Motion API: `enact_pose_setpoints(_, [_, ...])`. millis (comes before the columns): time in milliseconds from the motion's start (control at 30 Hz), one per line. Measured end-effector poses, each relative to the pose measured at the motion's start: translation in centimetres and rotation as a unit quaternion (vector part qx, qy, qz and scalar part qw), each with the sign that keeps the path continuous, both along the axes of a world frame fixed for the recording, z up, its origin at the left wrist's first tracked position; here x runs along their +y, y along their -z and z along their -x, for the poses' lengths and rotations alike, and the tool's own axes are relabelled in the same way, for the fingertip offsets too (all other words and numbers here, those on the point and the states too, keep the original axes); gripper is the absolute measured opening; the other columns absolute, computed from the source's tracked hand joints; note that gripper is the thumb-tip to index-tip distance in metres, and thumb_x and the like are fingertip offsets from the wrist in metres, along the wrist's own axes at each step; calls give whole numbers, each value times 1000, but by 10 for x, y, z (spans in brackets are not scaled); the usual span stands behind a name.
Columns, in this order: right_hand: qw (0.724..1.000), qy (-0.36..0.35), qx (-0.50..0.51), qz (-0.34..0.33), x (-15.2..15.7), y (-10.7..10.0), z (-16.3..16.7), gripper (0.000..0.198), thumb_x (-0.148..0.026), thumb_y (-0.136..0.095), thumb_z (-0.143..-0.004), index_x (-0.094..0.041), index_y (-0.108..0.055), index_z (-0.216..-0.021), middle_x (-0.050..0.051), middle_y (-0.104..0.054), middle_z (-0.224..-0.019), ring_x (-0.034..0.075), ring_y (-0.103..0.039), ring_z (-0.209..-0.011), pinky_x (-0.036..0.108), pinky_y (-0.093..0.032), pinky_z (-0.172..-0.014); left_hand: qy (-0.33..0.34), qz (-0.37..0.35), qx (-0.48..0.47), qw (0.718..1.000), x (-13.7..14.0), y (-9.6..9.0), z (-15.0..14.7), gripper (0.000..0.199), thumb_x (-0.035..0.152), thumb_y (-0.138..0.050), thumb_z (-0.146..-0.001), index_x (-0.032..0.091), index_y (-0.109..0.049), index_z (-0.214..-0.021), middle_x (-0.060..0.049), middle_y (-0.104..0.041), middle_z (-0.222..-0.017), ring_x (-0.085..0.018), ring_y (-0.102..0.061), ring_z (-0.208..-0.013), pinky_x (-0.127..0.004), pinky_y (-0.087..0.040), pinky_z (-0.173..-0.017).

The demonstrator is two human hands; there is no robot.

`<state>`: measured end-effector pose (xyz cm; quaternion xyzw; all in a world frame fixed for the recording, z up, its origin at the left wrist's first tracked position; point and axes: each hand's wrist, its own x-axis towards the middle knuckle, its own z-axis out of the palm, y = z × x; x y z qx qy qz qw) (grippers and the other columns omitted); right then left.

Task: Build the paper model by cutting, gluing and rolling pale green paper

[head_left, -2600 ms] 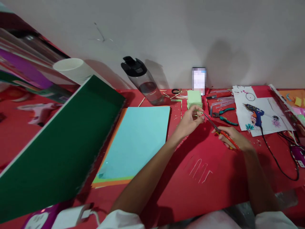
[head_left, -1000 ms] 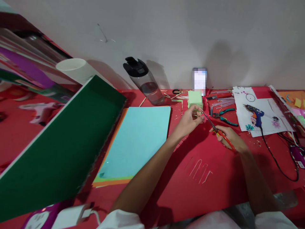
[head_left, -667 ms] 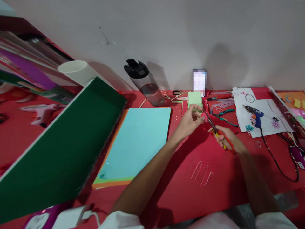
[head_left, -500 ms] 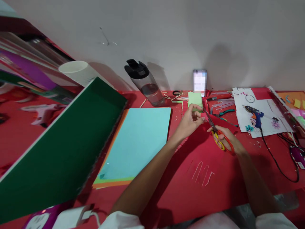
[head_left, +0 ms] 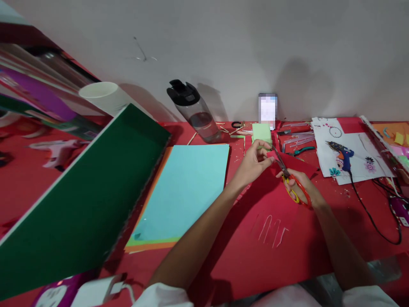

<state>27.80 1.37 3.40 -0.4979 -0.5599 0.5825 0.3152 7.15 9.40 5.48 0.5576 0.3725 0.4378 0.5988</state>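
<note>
My left hand (head_left: 255, 162) pinches the left edge of a piece of red paper (head_left: 298, 164) between thumb and fingers. In my right hand (head_left: 302, 184) is a pair of scissors (head_left: 294, 189) with one red and one yellow handle loop. Their blades point up and to the left, over the paper and close to my left fingertips. How far the blades are apart is hard to make out. A stack of light green paper squares (head_left: 261, 131) lies just beyond my left hand. Below my hands, thin pale outlines (head_left: 273, 230) show on the red surface.
Coloured paper sheets (head_left: 185, 187) and a tilted green board (head_left: 92, 196) lie to the left. Behind stand a water bottle (head_left: 200, 117) and a phone (head_left: 267, 110) against the wall. At right, a blue glue gun (head_left: 345, 157) trails its cord (head_left: 367, 213); pliers (head_left: 303, 150) lie nearer.
The scissors and my right hand have shifted slightly left. More of the red paper shows at my left fingertips and to the right of the blades. My left hand has hardly moved.
</note>
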Motion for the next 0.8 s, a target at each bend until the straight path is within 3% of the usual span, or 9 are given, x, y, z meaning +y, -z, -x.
enact_pose_setpoints(233, [1000, 8, 3, 9, 1, 3, -1, 53, -65, -60, -96, -21, -65, -124, -7, -50, -67, 8, -45, -42, 19, -36, -38, 19, -27, 29, 999, 0, -1, 1, 22, 20, -74, -85, 21, -55, -97, 3, -59, -80, -11, -53, -68, -27, -43, -68])
enact_pose_setpoints(600, [999, 5, -28, -36, 1, -2, -1, 62, -75, -58, -94, -19, -67, -118, -5, -49, -68, 9, -46, -46, 21, -37, -43, 20, -4, -8, 1000, -2, -3, 0, 29, 20, -75, -84, 23, -51, -100, 7, -51, -73, -9, -49, -61, -25, -41, -63])
enact_pose_setpoints(800, [999, 11, -34, -39, 1, -5, 3, 61, -76, -59, -92, -19, -68, -113, -5, -49, -66, 9, -45, -45, 21, -36, -42, 22, 12, -14, 1000, -3, -8, 1, 30, 16, -72, -84, 24, -48, -100, 7, -53, -74, -9, -54, -64, -26, -43, -67])
